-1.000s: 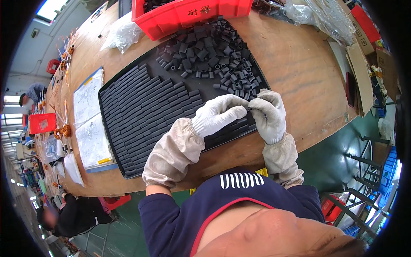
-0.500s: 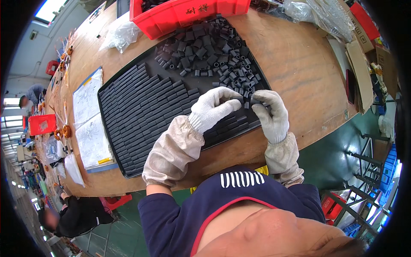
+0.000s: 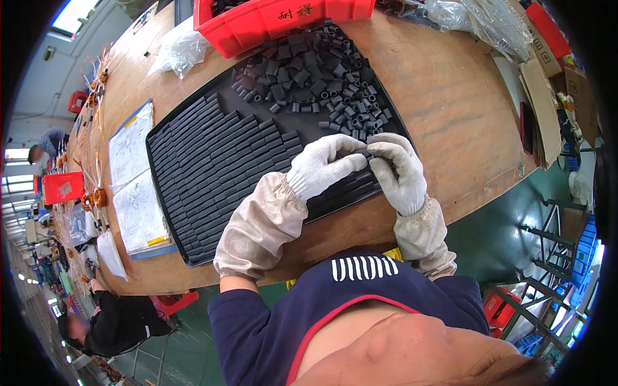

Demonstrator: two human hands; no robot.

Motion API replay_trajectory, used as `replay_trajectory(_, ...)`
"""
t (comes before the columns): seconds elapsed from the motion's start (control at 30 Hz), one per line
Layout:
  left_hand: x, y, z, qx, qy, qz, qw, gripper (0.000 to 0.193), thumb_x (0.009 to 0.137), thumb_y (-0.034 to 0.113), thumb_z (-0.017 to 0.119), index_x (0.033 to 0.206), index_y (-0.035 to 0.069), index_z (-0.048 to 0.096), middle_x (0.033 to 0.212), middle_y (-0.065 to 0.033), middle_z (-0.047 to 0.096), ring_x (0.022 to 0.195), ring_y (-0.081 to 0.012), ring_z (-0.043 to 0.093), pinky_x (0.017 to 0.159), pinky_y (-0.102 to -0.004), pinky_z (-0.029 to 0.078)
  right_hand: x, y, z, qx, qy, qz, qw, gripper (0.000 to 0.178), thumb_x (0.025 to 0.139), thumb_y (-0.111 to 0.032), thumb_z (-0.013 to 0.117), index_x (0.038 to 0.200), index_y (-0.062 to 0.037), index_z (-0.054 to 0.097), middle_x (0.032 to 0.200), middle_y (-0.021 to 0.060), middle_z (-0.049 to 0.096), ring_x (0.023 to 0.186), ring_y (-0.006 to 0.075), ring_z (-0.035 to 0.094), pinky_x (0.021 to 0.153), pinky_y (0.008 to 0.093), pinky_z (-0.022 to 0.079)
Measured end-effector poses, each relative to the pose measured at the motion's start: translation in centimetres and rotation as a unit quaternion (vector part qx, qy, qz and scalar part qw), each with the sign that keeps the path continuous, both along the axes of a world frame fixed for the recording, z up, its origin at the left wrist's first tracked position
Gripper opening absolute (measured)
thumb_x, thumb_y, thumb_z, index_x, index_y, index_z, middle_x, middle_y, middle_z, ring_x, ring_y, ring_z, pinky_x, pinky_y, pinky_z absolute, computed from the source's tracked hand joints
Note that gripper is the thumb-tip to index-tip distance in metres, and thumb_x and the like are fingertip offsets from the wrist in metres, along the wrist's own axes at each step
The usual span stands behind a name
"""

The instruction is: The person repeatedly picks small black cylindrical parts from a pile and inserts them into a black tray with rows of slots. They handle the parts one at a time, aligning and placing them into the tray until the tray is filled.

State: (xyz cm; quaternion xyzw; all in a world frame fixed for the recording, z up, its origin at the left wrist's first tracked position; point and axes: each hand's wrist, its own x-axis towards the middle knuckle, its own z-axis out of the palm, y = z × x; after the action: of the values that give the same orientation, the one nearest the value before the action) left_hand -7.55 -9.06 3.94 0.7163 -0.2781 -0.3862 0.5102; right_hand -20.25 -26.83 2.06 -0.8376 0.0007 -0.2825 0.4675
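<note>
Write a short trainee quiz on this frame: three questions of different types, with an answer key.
1. On which side of the black tray do the paper sheets lie?
A) right
B) left
C) near
2. True or false: the left hand and right hand are both gloved.
3. How do the black pieces lie at the tray's left, and how at its far right?
Key:
1: B.
2: True.
3: Close rows at left; a loose heap at far right.
</note>
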Motion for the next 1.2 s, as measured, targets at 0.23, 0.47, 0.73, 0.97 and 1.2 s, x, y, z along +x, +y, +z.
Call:
replay_trajectory(0.23,0.5,0.1,-0.7,-0.068,-0.382,-0.024,0.921,0.030,0.089,0.019,0.083,0.116,0.006,0.076,0.101,-0.0095,0.074,0.094,-0.0241,0.070,0.084,-0.0349,0.055,0.7,-0.1,0.4,-0.128,-0.032,-0.011,0.991,0.036,0.076,-0.001,0.082,0.110,-0.0113,0.074,0.108,0.0074,0.073,0.099,0.0302,0.070,0.093,0.0406,0.053)
replay_trajectory(0.47,2.0,1.2,-0.6,-0.107,-0.264,0.078,0.955,0.028,0.098,0.015,0.075,0.122,0.003,0.072,0.112,-0.0080,0.071,0.098,-0.0155,0.068,0.084,-0.0296,0.055,1.4,0.1,-0.7,-0.261,-0.018,-0.030,0.965,0.036,0.072,-0.004,0.079,0.105,-0.0165,0.074,0.101,-0.0005,0.073,0.099,0.0253,0.069,0.096,0.0427,0.051)
replay_trajectory(0.73,2.4,1.7,-0.7,-0.148,-0.103,0.149,0.972,0.026,0.110,0.017,0.059,0.128,0.000,0.068,0.119,-0.0062,0.073,0.106,-0.0105,0.066,0.094,-0.0261,0.053,1.6,1.9,-1.1,-0.380,-0.028,-0.007,0.924,0.026,0.073,-0.011,0.073,0.099,-0.0175,0.076,0.103,0.0002,0.070,0.112,0.0267,0.065,0.105,0.0488,0.049)
replay_trajectory(0.97,3.7,1.8,-1.5,-0.195,-0.211,0.313,0.905,0.019,0.104,0.010,0.066,0.120,0.005,0.074,0.108,-0.0069,0.072,0.092,-0.0130,0.066,0.086,-0.0293,0.054,0.3,-0.7,-0.9,-0.327,0.033,-0.117,0.937,0.028,0.077,-0.012,0.081,0.102,-0.0187,0.073,0.095,-0.0004,0.068,0.102,0.0253,0.067,0.095,0.0448,0.049)
replay_trajectory(1.2,8.0,3.8,-4.2,-0.037,-0.560,0.293,0.774,0.026,0.088,0.005,0.077,0.113,0.011,0.079,0.108,-0.0118,0.073,0.098,-0.0261,0.068,0.088,-0.0357,0.055,-0.5,-0.8,-1.6,-0.332,0.104,-0.102,0.932,0.035,0.073,-0.020,0.086,0.105,-0.0196,0.072,0.102,0.0001,0.068,0.108,0.0262,0.064,0.099,0.0462,0.046)
